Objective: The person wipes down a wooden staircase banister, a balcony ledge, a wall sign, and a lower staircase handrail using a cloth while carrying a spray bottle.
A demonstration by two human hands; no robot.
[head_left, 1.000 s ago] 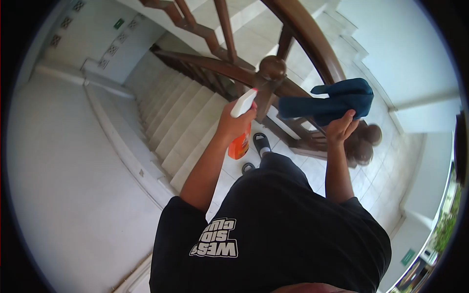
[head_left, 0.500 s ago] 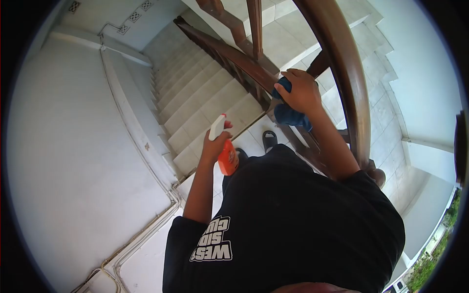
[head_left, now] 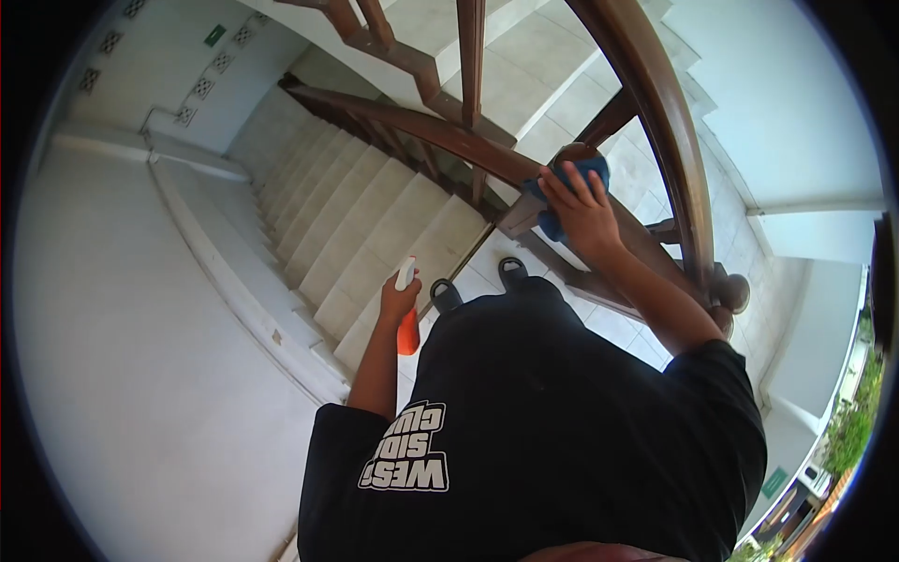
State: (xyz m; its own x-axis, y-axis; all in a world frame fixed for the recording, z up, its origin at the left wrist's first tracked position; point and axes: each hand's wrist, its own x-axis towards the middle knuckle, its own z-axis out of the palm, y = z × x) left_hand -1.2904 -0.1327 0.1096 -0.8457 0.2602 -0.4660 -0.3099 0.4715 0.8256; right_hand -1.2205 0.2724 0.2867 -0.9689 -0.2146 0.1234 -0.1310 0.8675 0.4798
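Head camera: the only view, looking from head height
Facing: forward and steeply down
Closest: black shirt
Mid-range: left hand, right hand
Farther: stairs, toward upper left
Frame edge: dark, curved, wide-angle

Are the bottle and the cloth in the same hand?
No, the left hand holds the bottle, and the cloth is under the right hand.

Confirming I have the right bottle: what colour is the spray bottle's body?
The spray bottle has an orange-red body, seen best in the head view.
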